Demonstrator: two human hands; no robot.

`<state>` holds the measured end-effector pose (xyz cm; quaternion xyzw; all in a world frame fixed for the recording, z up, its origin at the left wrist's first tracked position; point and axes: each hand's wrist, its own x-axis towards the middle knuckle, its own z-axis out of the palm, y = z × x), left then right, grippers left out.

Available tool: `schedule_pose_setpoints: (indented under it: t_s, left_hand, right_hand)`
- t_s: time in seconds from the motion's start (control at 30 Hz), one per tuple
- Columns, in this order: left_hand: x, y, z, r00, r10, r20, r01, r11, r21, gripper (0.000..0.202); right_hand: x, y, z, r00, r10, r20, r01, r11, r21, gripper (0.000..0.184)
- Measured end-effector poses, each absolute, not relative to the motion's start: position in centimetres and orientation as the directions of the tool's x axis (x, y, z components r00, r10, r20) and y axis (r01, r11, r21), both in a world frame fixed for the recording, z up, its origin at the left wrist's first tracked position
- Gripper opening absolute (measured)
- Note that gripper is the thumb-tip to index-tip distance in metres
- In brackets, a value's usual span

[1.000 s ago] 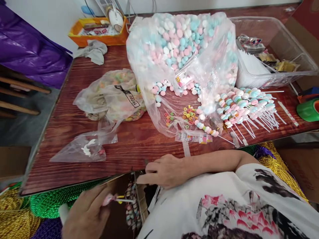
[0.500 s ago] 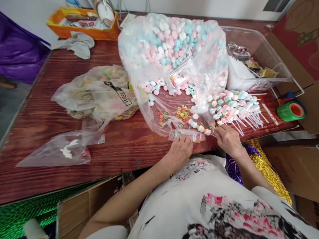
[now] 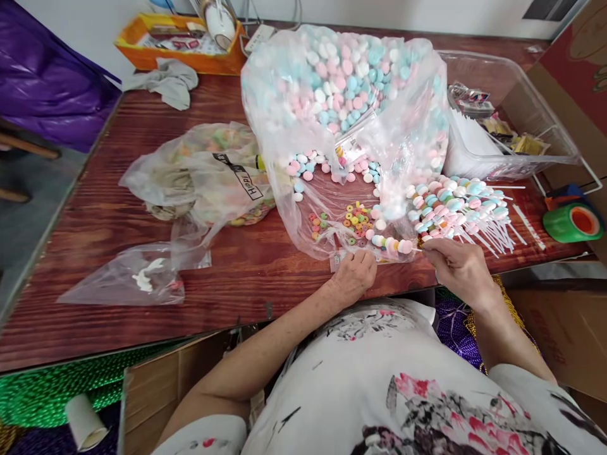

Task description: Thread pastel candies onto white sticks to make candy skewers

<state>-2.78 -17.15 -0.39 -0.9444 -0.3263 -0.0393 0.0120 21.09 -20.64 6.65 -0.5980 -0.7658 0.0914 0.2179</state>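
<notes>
A big clear plastic bag full of pink, blue and white round candies lies open on the wooden table. Loose candies and small coloured ring candies are spilled on its flap. My right hand pinches the stick end of a candy skewer lying at the flap's front edge. My left hand has its fingers curled on a small printed packet beside that skewer. A pile of finished candy skewers with white sticks lies just right of the bag.
A crumpled bag of ring candies and a flat clear bag lie at the left. A clear tub, green tape roll, orange tray and grey cloth stand around. A cardboard box and green bead strands sit below the table edge.
Both hands came up from below the table edge to the front of the candy bag. The right hand has taken hold of the skewer's stick; the left settled on the packet.
</notes>
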Motion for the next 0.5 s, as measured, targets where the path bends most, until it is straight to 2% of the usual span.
schedule_pose_setpoints:
  t_s: [0.07,0.17,0.3,0.43,0.5]
  left_hand:
    - [-2.8,-17.3,0.0,0.787,0.614,0.066,0.614,-0.789,0.017,0.020]
    - [-2.8,-17.7,0.6,0.776,0.629,0.040,0.629,-0.777,0.022,0.020]
    - [-2.2,-18.0,0.3,0.777,0.628,0.050,0.629,-0.777,-0.012,0.023]
    - [-1.1,-17.6,-0.9,0.786,0.613,0.080,0.615,-0.788,-0.010,0.022]
    - [-0.8,-17.2,-1.3,0.779,0.620,0.094,0.622,-0.783,0.016,0.023]
  right_hand:
    - [21.0,-19.5,7.7,-0.226,0.950,0.215,0.819,0.305,-0.486,0.024]
    - [20.4,-18.0,8.6,-0.281,0.941,0.187,0.813,0.338,-0.474,0.025]
    - [19.1,-16.6,9.0,-0.394,0.909,0.136,0.831,0.416,-0.369,0.028]
    - [17.7,-15.4,10.2,-0.462,0.884,0.064,0.871,0.466,-0.154,0.025]
    - [17.5,-14.8,11.3,-0.471,0.881,0.042,0.869,0.472,-0.153,0.023]
